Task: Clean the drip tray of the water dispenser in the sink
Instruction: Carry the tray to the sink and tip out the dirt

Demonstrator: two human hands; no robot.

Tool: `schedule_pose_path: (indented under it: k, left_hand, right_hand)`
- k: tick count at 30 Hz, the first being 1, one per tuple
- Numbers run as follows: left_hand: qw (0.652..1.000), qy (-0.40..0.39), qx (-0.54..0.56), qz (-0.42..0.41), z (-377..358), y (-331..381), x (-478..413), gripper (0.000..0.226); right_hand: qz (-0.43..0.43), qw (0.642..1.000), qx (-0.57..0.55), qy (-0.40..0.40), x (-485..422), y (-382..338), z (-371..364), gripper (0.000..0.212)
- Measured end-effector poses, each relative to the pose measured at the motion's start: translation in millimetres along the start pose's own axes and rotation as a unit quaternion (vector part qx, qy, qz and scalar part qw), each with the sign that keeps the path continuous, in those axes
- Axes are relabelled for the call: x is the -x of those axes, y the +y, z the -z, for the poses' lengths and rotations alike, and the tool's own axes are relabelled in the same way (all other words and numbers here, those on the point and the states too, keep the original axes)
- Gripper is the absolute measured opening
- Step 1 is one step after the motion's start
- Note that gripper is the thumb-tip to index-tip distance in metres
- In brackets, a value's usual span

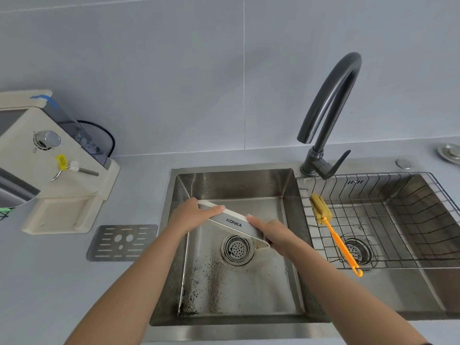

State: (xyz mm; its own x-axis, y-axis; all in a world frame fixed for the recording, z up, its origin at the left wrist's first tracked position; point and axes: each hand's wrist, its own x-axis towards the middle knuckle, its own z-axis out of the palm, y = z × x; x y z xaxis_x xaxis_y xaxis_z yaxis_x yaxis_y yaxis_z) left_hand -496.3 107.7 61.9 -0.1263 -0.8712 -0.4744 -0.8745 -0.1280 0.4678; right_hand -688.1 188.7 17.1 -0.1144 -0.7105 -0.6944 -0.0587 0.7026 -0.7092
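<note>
Grey tiled wall at the back, pale grey bench [74,295] below it w/ a double steel sink set in. We stand at the left basin [239,183], both arms reaching in.

We hold the drip tray [234,224] over that basin, above the drain strainer [237,249] and off the basin floor. It's tilted: upper end to the left, lower end to the right. Its grey front face, lettered KONKA, is toward us, w/ a white rim on top.

Our left hand [191,215] grips the upper left end, thumb laid along the top edge, other fingers out of sight behind the tray. Our right hand [273,235] grips the lower right end, index finger stretched along the face. So the hands are apart, one clamped on each end.

Dark specks [199,282] are scattered over the basin floor, thickest at the front-left corner.

Dark curved faucet [331,100] stands behind the divider btwn the basins, spout toward the left basin. A wire basket [361,174] sits in the right basin, and a brush [336,237] w/ an orange handle and yellow sponge head lies in it, head toward the back.

On the bench left of the sink lies a slotted metal grille [122,242], flat, just beside the basin edge. Behind it stands the beige water dispenser [49,165], its tray slot bare.
</note>
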Motion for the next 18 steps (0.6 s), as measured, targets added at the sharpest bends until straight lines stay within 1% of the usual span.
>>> schedule_pose_path:
  k: [3,5,7,9,11,13,14,16,18]
  left_hand:
    - [1.0,-0.015,0.011,0.01,-5,0,-3,0.082]
    - [0.999,-0.029,0.02,0.02,-8,0,-3,0.087]
    - [0.999,-0.036,0.024,0.018,-8,2,-3,0.085]
    - [1.0,-0.019,0.018,0.001,-1,8,-3,0.082]
    - [0.999,0.018,0.023,-0.024,10,16,-2,0.08]
    - [0.997,0.054,0.049,-0.04,16,19,0,0.075]
    - [0.996,0.053,0.064,-0.043,15,17,2,0.072]
    - [0.997,0.002,0.074,-0.031,1,7,5,0.064]
    - [0.995,-0.061,0.081,0.01,-19,-6,11,0.06]
  right_hand:
    - [-0.011,1.0,-0.001,-0.005,-1,1,1,0.063]
    - [-0.012,0.999,0.028,0.011,0,-1,2,0.064]
    - [-0.004,0.998,0.049,0.029,1,-5,4,0.065]
    - [0.024,0.997,0.061,0.041,4,-14,7,0.058]
    - [0.055,0.994,0.064,0.064,8,-25,11,0.052]
    - [0.077,0.991,0.057,0.09,9,-30,12,0.053]
    - [0.077,0.991,0.061,0.09,10,-29,12,0.053]
    - [0.048,0.993,0.086,0.06,12,-19,8,0.05]
    - [0.007,0.993,0.117,0.025,14,-2,2,0.049]
